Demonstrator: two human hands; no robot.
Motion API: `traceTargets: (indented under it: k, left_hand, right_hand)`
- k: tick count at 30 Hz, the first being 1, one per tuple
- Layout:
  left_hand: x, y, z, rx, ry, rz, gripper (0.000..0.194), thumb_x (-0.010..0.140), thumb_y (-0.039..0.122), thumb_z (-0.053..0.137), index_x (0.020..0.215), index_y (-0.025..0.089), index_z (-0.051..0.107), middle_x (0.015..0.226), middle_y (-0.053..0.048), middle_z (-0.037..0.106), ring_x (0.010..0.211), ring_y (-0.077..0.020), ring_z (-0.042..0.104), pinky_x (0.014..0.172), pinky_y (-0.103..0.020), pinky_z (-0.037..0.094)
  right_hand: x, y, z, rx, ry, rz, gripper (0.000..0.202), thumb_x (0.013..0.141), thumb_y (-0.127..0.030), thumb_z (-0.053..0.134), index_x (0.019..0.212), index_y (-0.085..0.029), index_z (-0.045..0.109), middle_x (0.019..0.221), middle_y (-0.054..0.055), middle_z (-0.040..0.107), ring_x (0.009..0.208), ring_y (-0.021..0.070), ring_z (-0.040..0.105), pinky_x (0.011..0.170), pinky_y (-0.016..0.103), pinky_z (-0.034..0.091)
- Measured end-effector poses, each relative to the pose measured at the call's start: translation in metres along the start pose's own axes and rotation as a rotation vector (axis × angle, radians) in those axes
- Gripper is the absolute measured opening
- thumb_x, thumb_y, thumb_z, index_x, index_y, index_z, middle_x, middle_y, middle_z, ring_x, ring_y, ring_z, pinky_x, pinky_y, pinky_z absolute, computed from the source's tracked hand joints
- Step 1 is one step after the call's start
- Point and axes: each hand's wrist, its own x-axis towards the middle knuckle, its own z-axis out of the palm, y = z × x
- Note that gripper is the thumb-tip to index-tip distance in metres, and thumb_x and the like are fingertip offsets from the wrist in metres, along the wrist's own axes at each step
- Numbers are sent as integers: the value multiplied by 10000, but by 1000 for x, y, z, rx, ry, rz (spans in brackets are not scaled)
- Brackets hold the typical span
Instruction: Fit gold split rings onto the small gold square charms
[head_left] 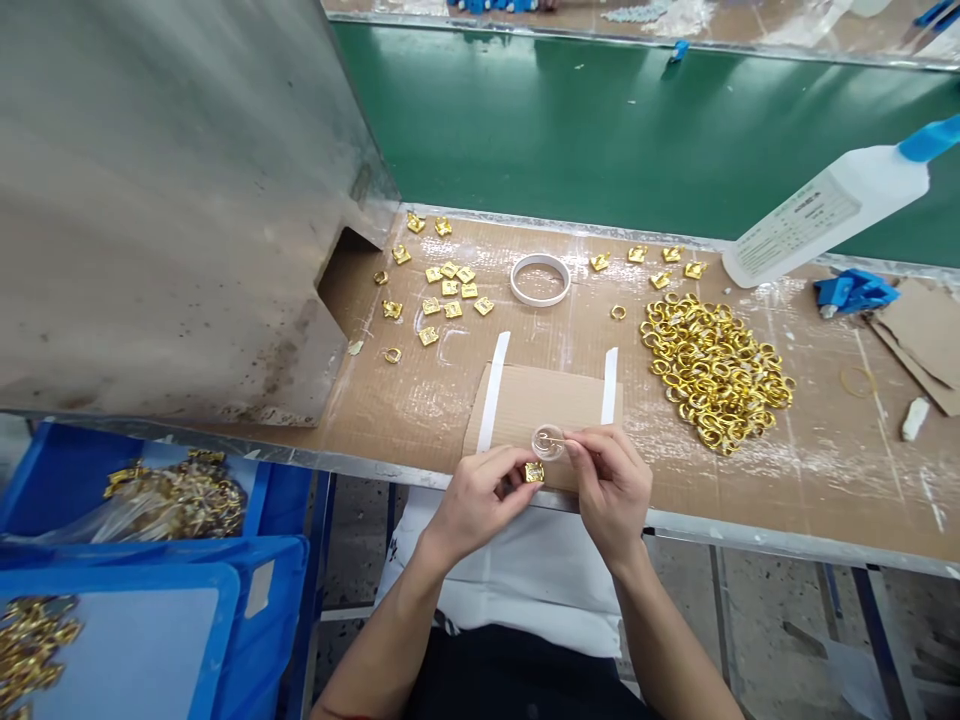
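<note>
My left hand (484,500) pinches a gold piece with a square patterned face (534,472) at the table's front edge. In my right hand (613,485) is a thin stick (559,440), held between thumb and fingers, its tip over a small round clear dish (547,442). The dish sits just beyond the gold piece, near the front of a cardboard pad (544,395). Two white tape strips run along the pad's sides. Right of it lies a large heap of gold rings (716,370). Several square-faced gold pieces (450,289) lie at the back left.
A metal housing (165,200) stands at left, above blue bins (270,600) of gold parts. A white roll of tape (540,280) lies behind the pad. A white bottle with a blue cap (832,215) leans at back right, near blue clips (855,292).
</note>
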Motion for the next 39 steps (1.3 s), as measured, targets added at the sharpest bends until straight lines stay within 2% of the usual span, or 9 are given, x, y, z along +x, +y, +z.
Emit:
traceTargets:
  k: [8, 15, 19, 25, 32, 39]
  left_hand:
    - [2, 2, 0, 20, 19, -16, 139, 887, 181, 632, 1013, 168, 689, 766, -14, 688, 554, -87, 562, 489, -181, 452]
    - [0, 0, 0, 25, 19, -18, 134, 889, 191, 641, 1013, 175, 688, 775, -14, 699, 543, -85, 566, 508, -184, 475]
    - [1, 0, 1, 37, 24, -9, 132, 889, 188, 643, 1010, 174, 693, 800, -23, 717, 581, -98, 603, 540, -190, 501]
    - [3, 3, -1, 12, 5, -26, 128, 876, 159, 658, 996, 166, 703, 806, -28, 733, 626, -117, 651, 600, -212, 529]
    - [2, 3, -1, 24, 5, -6, 133, 870, 134, 674, 997, 162, 698, 808, -25, 732, 626, -110, 644, 574, -197, 499]
    - [2, 2, 0, 33, 26, 27, 113, 869, 131, 686, 982, 133, 690, 764, -18, 703, 616, -102, 622, 549, -182, 463]
  right_hand:
    - [-4, 5, -1, 36, 33, 86, 105, 968, -199, 623, 924, -203, 719, 828, 41, 678, 702, 158, 638, 594, 275, 539]
    - [-21, 5, 0, 256, 122, 169, 123, 993, -206, 587, 949, -195, 701, 884, 56, 698, 514, 94, 556, 412, 208, 471]
    - [-32, 3, 1, 329, 101, 144, 146, 988, -134, 568, 985, -213, 690, 886, 51, 720, 552, 106, 591, 436, 205, 506]
    - [-35, 4, -1, 289, 18, 86, 205, 957, -68, 580, 1015, -228, 694, 917, 37, 739, 582, 108, 632, 462, 200, 529]
    - [-30, 3, -1, 179, -15, -3, 206, 942, -60, 592, 1011, -226, 694, 913, 40, 751, 705, 150, 710, 515, 215, 563]
    - [-30, 1, -1, 169, -23, -30, 209, 940, -42, 586, 1015, -208, 691, 915, 37, 747, 654, 117, 695, 549, 189, 580]
